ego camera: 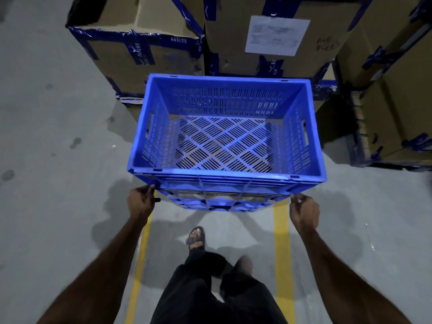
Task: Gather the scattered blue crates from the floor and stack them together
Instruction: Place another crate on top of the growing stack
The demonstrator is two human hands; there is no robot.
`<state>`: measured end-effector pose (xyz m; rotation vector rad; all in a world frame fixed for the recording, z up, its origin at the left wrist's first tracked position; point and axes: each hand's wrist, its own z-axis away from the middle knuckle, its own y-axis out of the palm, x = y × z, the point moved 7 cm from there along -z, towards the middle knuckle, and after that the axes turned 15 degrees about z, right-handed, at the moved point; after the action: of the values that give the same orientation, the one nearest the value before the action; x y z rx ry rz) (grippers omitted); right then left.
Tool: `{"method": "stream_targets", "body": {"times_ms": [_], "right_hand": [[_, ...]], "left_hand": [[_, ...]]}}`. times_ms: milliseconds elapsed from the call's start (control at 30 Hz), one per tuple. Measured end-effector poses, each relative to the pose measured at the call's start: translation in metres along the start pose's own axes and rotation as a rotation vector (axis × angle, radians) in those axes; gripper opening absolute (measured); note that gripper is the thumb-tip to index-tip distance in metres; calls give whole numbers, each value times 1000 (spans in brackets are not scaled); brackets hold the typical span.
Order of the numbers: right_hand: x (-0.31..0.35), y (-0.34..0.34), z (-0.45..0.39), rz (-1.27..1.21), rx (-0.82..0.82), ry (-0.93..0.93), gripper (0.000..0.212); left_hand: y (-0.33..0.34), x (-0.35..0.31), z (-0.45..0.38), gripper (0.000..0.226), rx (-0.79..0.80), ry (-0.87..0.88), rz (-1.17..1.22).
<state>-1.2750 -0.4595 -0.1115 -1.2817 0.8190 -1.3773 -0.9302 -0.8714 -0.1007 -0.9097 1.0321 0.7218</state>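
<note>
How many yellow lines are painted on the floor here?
2. One yellow line runs under the left arm; the other line runs beside the right arm. Both pass beneath the blue crate, so more may be hidden.

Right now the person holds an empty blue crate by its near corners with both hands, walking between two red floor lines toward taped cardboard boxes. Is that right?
Not quite: the floor lines are yellow, not red, as the head view shows. The rest stands: the left hand and right hand hold the empty blue crate at its near corners, with taped cardboard boxes ahead.
</note>
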Motion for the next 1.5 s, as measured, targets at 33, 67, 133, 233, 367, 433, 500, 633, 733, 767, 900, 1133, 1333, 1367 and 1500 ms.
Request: {"method": "stream_targets", "body": {"times_ms": [33, 67, 133, 233, 367, 433, 500, 633, 733, 767, 900, 1133, 1333, 1367, 1500], "right_hand": [[1, 0, 1, -8, 1, 9, 27], [1, 0, 2, -19, 2, 14, 26], [0, 2, 3, -44, 12, 32, 26], [-3, 4, 5, -57, 47, 71, 19], [-7, -1, 1, -100, 144, 88, 15], [-16, 2, -7, -156, 194, 79, 26], [-26, 7, -17, -216, 248, 98, 29], [-1, -23, -12, -516, 364, 253, 19], [9, -47, -27, -660, 358, 303, 21], [14, -59, -35, -683, 338, 292, 19], [52, -113, -65, -724, 270, 197, 28], [132, -152, -87, -350, 154, -165, 50], [136, -138, -81, -68, 106, -222, 67], [135, -137, -79, -24, 96, -220, 71], [139, -142, -75, 89, 48, -183, 84]], "left_hand": [[-1, 2, -2, 52, -8, 2, -18], [-2, 4, -3, 48, -18, -7, -34], [-3, 7, -4, 38, -38, -25, -22], [-3, 8, -1, 33, -60, -21, 19], [-4, 12, 0, 31, -38, -75, 69], [-4, 15, -2, 34, -17, -159, 96], [-4, 14, -3, 50, 4, -244, 111], [-8, 6, -9, 41, 0, -411, 201], [-17, -6, -21, 27, -24, -507, 311], [-21, -14, -30, 26, -37, -516, 346], [-31, -77, -72, 19, -45, -468, 410], [17, -186, -110, 15, 176, -64, 126], [35, -180, -113, 67, 117, 31, -237], [34, -178, -113, 72, 109, 29, -272], [38, -185, -108, 80, 104, 60, -354]]}}
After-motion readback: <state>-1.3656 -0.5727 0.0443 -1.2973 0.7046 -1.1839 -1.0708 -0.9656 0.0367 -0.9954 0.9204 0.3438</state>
